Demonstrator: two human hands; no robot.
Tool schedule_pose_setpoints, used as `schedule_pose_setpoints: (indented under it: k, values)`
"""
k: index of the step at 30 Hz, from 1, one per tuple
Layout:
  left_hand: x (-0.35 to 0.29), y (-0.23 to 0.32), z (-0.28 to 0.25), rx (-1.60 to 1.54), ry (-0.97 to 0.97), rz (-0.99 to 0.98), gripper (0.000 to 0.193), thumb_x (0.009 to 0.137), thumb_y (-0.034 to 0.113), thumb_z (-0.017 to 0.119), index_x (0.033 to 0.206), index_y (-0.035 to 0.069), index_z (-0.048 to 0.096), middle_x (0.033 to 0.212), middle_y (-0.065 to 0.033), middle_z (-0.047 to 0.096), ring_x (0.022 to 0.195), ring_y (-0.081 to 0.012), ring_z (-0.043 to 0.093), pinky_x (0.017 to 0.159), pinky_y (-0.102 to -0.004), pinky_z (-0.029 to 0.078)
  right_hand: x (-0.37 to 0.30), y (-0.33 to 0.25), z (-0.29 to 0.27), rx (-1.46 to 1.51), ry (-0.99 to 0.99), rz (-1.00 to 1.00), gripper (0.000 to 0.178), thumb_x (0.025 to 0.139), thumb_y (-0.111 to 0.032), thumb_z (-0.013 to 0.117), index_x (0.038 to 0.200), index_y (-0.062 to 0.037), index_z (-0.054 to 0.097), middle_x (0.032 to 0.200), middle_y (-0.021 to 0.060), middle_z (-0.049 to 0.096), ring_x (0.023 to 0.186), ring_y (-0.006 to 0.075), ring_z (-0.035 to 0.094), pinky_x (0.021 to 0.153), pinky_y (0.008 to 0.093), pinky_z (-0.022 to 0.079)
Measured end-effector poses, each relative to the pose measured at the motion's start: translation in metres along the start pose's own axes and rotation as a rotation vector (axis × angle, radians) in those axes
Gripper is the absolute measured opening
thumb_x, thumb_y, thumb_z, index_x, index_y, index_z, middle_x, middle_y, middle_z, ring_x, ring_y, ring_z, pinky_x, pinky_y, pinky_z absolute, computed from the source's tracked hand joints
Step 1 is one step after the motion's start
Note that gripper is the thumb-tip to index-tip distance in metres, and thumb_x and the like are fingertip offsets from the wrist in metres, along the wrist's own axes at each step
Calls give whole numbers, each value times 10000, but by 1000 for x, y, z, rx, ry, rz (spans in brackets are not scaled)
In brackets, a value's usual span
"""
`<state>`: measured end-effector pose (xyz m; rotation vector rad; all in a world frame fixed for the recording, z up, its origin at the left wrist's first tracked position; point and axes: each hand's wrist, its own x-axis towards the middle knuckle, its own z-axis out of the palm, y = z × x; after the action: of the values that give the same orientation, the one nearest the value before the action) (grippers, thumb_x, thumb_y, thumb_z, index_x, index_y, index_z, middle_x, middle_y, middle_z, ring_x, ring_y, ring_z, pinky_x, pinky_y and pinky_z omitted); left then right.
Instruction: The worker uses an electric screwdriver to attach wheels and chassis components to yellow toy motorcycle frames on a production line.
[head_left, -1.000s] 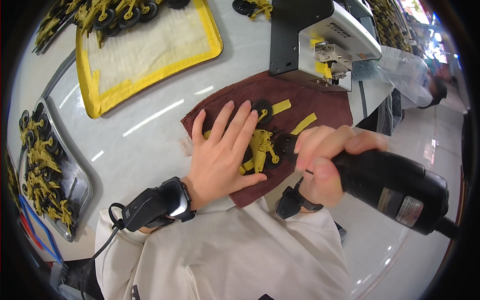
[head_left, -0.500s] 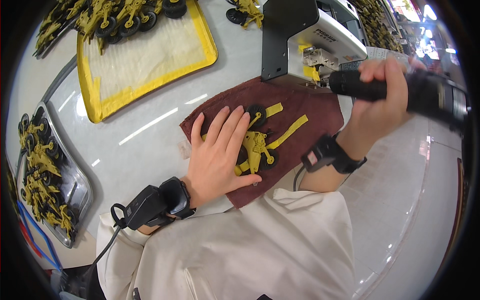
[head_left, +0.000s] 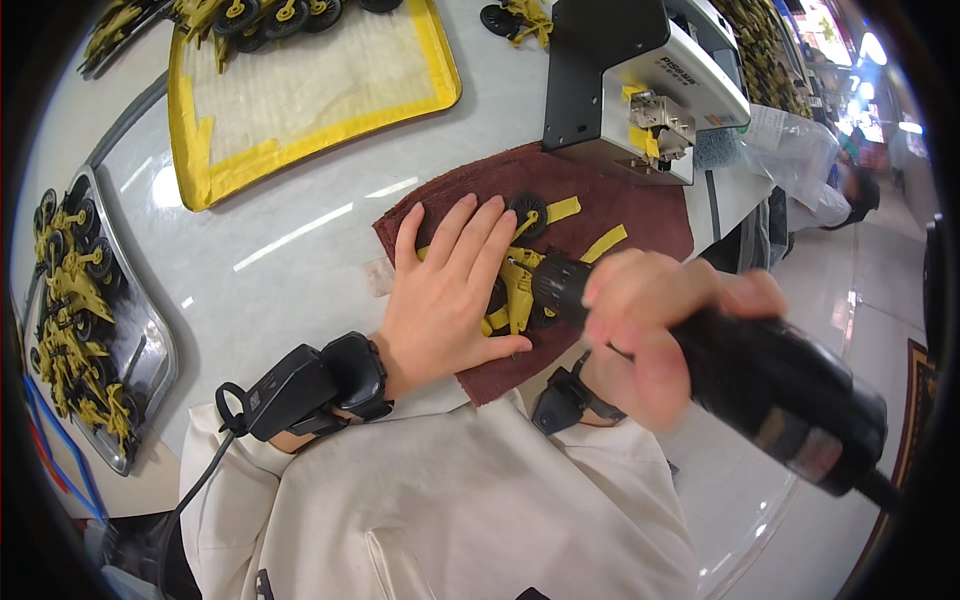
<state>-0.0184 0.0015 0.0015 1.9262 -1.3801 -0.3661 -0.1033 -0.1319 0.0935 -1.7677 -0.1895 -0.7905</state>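
Note:
A toy motorcycle (head_left: 519, 299) in yellow plastic with black wheels lies on a folded maroon cloth (head_left: 655, 215). My left hand (head_left: 440, 290) rests over its left part, fingers stretched out and thumb spread toward me. In my right hand (head_left: 645, 320), fingers wrapped round the barrel, is a black electric screwdriver (head_left: 790, 390). It tilts down to the left with its nose at the toy's middle; whether the tip touches is hard to make out. Yellow tape strips (head_left: 605, 242) stick to the cloth beside the toy.
A white and black boxy machine (head_left: 620, 110) with a metal front fitting stands behind the cloth. At the far left, a metal tray (head_left: 160, 350) holds several toy motorcycles. A yellow-taped board (head_left: 320, 150) at the back carries more. One toy motorcycle (head_left: 517, 18) lies beside the machine.
My right hand has brought the screwdriver from beside the machine down and left to the toy motorcycle. My left hand keeps its place on the toy. The view has shifted slightly.

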Motion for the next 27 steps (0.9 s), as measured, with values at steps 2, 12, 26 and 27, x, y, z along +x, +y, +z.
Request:
schedule_pose_setpoints:
  k: [2,12,26,27]
  values:
    - [0,0,2,16,8,16,1043,527,478,821,1349,11,382,1392,-148,397,1312,-317,342,1073,-544,167,-4,12,13,-44,172,74,444,795,-47,577,1148,-35,307,646,102,512,486,209,502,529,385,455]
    - [-1,-4,7,97,19,5,981,575,499,775,1346,21,401,1383,-156,405,1306,-323,350,1066,-558,180,11,7,11,-117,-191,145,416,802,36,605,1078,-82,317,722,101,571,550,213,555,577,374,485]
    - [4,1,-2,71,-32,14,962,582,588,739,1320,49,437,1357,-164,415,1272,-353,364,1050,-572,164,80,23,-59,-417,667,4,253,801,-37,538,1040,-6,460,621,56,453,493,163,455,555,331,425]
    - [3,1,-3,73,-27,12,949,584,589,738,1320,65,445,1347,-164,420,1269,-354,366,1048,-570,170,78,19,-54,-378,657,63,281,804,-59,542,1073,-46,463,627,37,437,495,154,431,592,337,420]
